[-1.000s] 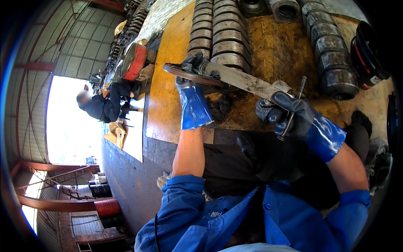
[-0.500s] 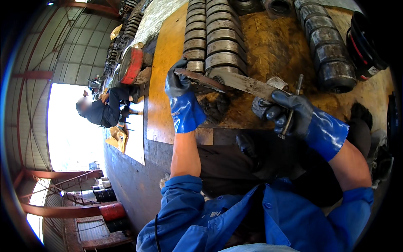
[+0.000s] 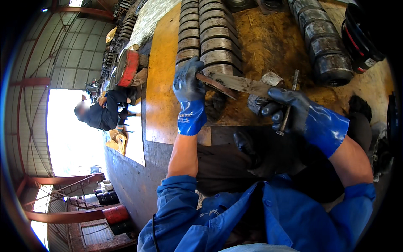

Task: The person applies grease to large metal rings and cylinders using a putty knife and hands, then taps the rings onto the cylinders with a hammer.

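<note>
Since the earlier frame the left hand has slid up along the flat metal bar toward the stacked rings, and the view has shifted with it. Both hands wear dark blue rubber gloves with brighter blue cuffs. The left hand's fingers are curled shut over the bar's left end, just beside the lower end of the ring stacks. That bar is a long, flat, rusty strip, grey-brown with a reddish edge, lying across the worktop near its front edge and slanting down to the right. The right hand is closed around a thin metal rod, held nearly upright, and its fingers also press against the bar's right end. A second row of dark rings lies toward the worktop's far right corner. Off the left edge, another person in dark clothes bends near a red drum.
</note>
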A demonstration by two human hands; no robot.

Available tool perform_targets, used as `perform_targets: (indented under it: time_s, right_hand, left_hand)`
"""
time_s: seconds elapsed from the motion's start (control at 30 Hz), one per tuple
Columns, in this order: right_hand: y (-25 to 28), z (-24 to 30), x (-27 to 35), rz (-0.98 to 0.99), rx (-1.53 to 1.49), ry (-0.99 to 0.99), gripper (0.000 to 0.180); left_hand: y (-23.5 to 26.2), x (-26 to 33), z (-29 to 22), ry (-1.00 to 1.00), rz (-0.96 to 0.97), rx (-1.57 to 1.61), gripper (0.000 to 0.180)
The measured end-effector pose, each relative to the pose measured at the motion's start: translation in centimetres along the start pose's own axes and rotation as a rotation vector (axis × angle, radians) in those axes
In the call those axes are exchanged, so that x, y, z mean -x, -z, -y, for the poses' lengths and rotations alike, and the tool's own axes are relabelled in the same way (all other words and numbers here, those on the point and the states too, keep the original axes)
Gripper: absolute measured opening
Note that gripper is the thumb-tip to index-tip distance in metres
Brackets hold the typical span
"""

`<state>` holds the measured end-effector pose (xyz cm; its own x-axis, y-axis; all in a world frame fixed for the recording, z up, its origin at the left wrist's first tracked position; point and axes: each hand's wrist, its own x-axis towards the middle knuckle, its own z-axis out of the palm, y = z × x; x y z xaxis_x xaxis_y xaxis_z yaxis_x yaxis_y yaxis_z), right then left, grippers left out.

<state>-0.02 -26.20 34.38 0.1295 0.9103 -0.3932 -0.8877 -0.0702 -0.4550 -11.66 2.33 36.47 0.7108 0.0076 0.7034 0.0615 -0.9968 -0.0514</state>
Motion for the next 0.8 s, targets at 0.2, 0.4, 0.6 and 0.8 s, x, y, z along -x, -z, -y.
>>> perform_targets:
  time_s: [0.2, 0.4, 0.6, 0.8]
  right_hand:
    - [0.1, 0.0, 0.4, 0.007, -0.073, 0.018, 0.041]
    - [0.5, 0.0, 0.3, 0.006, -0.102, 0.028, 0.043]
    - [0.0, 1.1, 1.6, 0.057, -0.086, 0.039, 0.041]
    - [-0.4, 1.8, 1.8, 0.081, -0.075, 0.135, 0.042]
  left_hand:
    - [-1.3, 0.7, -0.1, -0.052, 0.033, -0.024, 0.037]
    - [-1.7, 0.8, 0.0, -0.013, 0.015, 0.01, 0.038]
    - [-2.1, 0.8, 1.0, 0.035, -0.135, 0.116, 0.03]
    - [-1.9, 2.7, 4.6, 0.601, -0.071, 0.882, 0.036]
